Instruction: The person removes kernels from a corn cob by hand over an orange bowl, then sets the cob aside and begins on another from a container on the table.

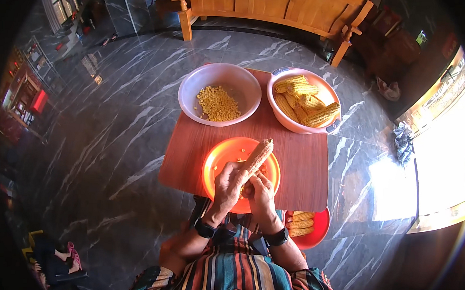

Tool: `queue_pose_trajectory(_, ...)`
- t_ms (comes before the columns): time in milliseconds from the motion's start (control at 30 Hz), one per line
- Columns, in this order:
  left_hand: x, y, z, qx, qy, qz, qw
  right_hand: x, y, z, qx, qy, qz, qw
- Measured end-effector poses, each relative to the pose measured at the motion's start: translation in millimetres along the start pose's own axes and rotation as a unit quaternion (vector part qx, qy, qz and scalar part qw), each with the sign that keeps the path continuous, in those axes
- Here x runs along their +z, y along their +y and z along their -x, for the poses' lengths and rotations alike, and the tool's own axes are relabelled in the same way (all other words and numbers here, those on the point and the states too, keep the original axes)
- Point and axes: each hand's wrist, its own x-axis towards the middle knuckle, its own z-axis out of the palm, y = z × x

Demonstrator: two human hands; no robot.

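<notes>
My left hand (228,184) is wrapped round a corn cob (258,157) that looks mostly stripped, its upper end tilted up to the right. Close against it, my right hand (261,193) has its fingers curled on the cob's lower part, which both hands largely hide. Beneath them is an orange basin (209,163) with some loose yellow kernels in it. Farther off on the left, a pale basin (188,94) holds a heap of corn kernels (217,103). Beside that one, a pink basin (276,111) is piled with yellow ears of corn (302,96).
The basins stand on a small brown wooden table (304,169). Low at its near right corner is a red basin (323,229) with several cobs. A wooden bench (269,9) stands beyond. At the lower left, another person's foot (74,260) shows in a pink sandal.
</notes>
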Motion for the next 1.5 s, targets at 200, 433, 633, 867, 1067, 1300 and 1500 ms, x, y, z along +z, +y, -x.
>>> queue_pose_trajectory(200,4,2,0,-0.067,0.021,0.044,0.997,-6,3,-3,-0.004,0.043,-0.004,0.999)
queue_pose_trajectory(433,-14,-19,-8,-0.106,0.01,0.072,0.992,-11,1,-3,0.004,0.043,-0.03,0.999)
queue_pose_trajectory(633,-13,-15,-4,-0.12,0.033,0.089,0.988,-7,1,6,0.016,0.025,-0.011,1.0)
queue_pose_trajectory(867,-14,-24,-6,-0.074,0.065,0.098,0.99,-8,-4,15,-0.003,-0.014,0.1,0.995)
queue_pose_trajectory(1067,-13,-20,-5,-0.071,0.05,0.092,0.992,-1,-12,26,0.0,-0.118,0.22,0.968)
queue_pose_trajectory(1300,-7,-15,-2,-0.101,0.036,0.099,0.989,-6,-17,26,-0.003,-0.131,0.223,0.966)
queue_pose_trajectory(1500,-7,-29,-2,-0.085,0.015,0.098,0.991,-11,-12,25,-0.047,-0.139,0.231,0.962)
